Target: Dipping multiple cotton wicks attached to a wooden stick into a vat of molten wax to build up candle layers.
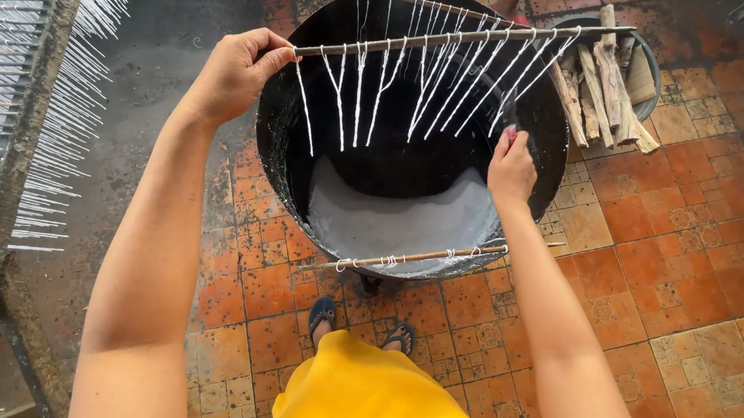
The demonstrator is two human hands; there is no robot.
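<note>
The left hand [234, 73] closes around the end of the thin wooden rod [456, 37], a light, stiff part, while the right hand's [511, 167] fingers pinch one of its hanging white wax-coated wicks [381, 90] (soft, probably fragile) above the large black cauldron [276, 131].

The big round black metal pot [280, 140] looks matt and sooty, holding smooth, dull white wax [388, 224]. The thin brown wooden stick [456, 37] carries waxy white strings [426, 81], glossy in places. The orange floor tiles [695, 261] are worn, patterned and stained.
</note>
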